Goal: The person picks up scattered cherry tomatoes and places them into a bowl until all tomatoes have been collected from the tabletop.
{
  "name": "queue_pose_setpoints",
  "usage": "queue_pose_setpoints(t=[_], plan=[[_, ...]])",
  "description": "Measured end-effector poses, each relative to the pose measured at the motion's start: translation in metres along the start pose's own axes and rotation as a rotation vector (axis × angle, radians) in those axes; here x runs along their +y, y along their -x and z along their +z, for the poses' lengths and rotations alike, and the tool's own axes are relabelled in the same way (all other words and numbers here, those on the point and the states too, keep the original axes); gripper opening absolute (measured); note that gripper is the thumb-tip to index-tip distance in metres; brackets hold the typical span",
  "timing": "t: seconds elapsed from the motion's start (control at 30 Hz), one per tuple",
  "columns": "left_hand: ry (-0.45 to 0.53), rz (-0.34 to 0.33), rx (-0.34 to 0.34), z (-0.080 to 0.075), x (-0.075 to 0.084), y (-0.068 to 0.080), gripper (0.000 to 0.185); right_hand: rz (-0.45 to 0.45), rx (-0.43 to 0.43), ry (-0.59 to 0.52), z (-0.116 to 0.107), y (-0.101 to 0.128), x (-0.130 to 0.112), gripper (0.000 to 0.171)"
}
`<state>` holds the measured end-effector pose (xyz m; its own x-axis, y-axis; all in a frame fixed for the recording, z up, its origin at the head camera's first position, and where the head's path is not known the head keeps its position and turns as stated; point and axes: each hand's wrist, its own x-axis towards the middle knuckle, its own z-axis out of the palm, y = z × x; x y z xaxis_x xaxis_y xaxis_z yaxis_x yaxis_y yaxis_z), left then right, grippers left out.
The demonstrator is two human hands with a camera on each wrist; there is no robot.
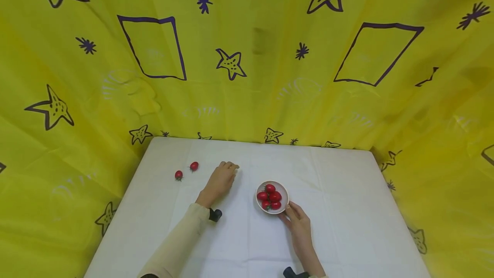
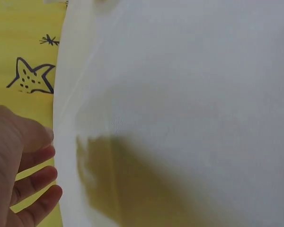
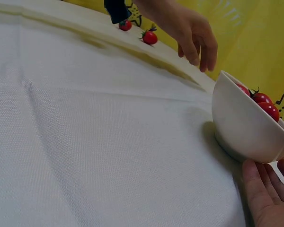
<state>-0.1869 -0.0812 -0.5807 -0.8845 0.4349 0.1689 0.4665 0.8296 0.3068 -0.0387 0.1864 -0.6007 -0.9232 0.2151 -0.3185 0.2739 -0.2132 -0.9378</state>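
A white bowl [image 1: 284,194] with several small red tomatoes [image 1: 275,196] in it is near the middle of the table. My right hand [image 1: 300,228] holds the bowl at its near right side, thumb at the rim and fingers below; the right wrist view shows fingertips under the base of the bowl [image 3: 244,123]. My left hand [image 1: 220,183] is above the cloth, left of the bowl, with nothing in its loosely bent fingers. Two loose tomatoes, one tomato [image 1: 194,166] nearer that hand and another tomato [image 1: 179,175] farther left, lie on the cloth.
A white cloth [image 1: 332,209] with faint creases covers the table. Behind it and at both sides hangs a yellow curtain [image 1: 254,98] with drawn stars. Dark wrist-worn devices, one device [image 1: 215,215] on the left and another device [image 1: 295,273] on the right, sit on my wrists.
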Motion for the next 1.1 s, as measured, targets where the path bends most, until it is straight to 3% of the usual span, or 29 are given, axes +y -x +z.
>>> queue_pose_setpoints(t=[0.23,0.47,0.8,1.1], plan=[[-0.093,-0.078,0.129,0.003,-0.027,0.004,0.031,-0.008,-0.006,0.035,-0.001,0.000,0.000,0.053],[-0.166,-0.126,0.245,-0.008,-0.052,0.011,0.036,-0.002,-0.023,0.042,-0.002,0.001,0.000,0.054],[-0.134,-0.330,0.181,-0.019,-0.077,0.021,0.044,-0.003,-0.032,0.033,-0.002,0.001,0.001,0.054],[-0.100,-0.352,0.213,-0.024,-0.084,0.031,0.033,0.000,-0.027,0.020,-0.003,0.001,0.001,0.053]])
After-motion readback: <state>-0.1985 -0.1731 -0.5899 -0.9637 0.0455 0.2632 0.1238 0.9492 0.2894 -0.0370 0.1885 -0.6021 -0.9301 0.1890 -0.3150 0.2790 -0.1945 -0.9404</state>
